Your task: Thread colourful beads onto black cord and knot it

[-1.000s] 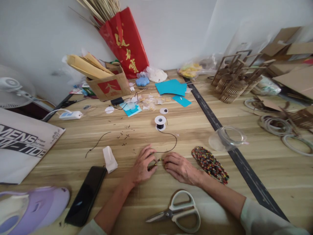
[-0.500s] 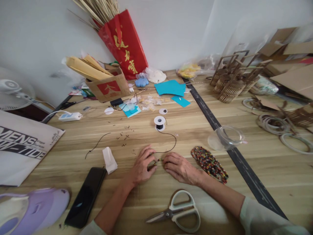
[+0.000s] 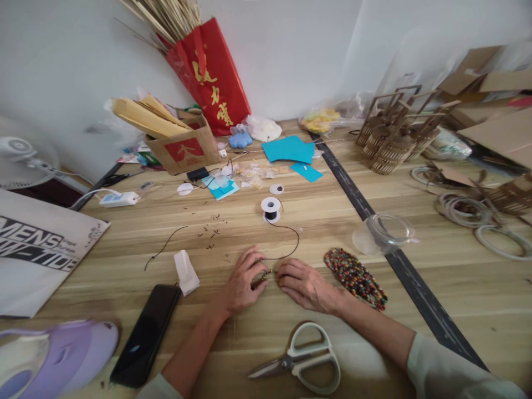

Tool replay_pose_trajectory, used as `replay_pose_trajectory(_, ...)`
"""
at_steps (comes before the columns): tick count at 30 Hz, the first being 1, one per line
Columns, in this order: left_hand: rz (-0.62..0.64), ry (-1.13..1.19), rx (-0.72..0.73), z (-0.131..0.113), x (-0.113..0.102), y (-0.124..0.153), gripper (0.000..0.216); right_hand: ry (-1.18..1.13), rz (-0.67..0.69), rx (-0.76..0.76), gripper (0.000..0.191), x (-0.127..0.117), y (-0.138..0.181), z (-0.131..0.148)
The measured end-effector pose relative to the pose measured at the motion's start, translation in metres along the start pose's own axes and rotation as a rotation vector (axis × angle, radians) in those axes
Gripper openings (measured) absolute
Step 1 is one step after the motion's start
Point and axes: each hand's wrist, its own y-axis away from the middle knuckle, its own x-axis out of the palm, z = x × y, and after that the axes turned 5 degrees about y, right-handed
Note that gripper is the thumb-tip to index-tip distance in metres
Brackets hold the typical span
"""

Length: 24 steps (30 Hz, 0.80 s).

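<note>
1. Holds a short string of beads (image 3: 271,271) in the left hand (image 3: 245,278), with thumb and fingers curled round it; pinches its other end in the right hand (image 3: 305,284), with fingertips bunched and partly hiding the grip;
2. Shows these beads between both hands, at or just above the table (image 3: 233,354); cannot tell whether touching it;
3. Has a black cord (image 3: 298,238) looping from a white spool (image 3: 271,204), beyond the hands, round to the left fingertips;
4. Has a heap of beads (image 3: 357,278) just beside the right wrist; scissors (image 3: 286,363) nearer the body, pointing left; a phone (image 3: 143,335) and folded paper (image 3: 187,272) left of the left hand.
</note>
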Motion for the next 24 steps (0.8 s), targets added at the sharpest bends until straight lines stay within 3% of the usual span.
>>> replay_pose_trajectory(11, 0.018, -0.026, 0.013, 0.0023, 0.0004, 0.0002, 0.018, -0.027, 0.002, -0.001, 0.010, -0.0002, -0.0003, -0.0007)
replay_pose_trajectory(15, 0.016, -0.026, 0.012, 0.0026, 0.0009, 0.0009, 0.018, -0.098, -0.057, 0.013, 0.011, -0.0009, -0.0010, -0.0016)
replay_pose_trajectory(24, 0.014, -0.029, 0.012, 0.0004, 0.0002, -0.0003, 0.018, -0.244, -0.246, 0.264, 0.013, -0.0057, -0.0017, -0.0046)
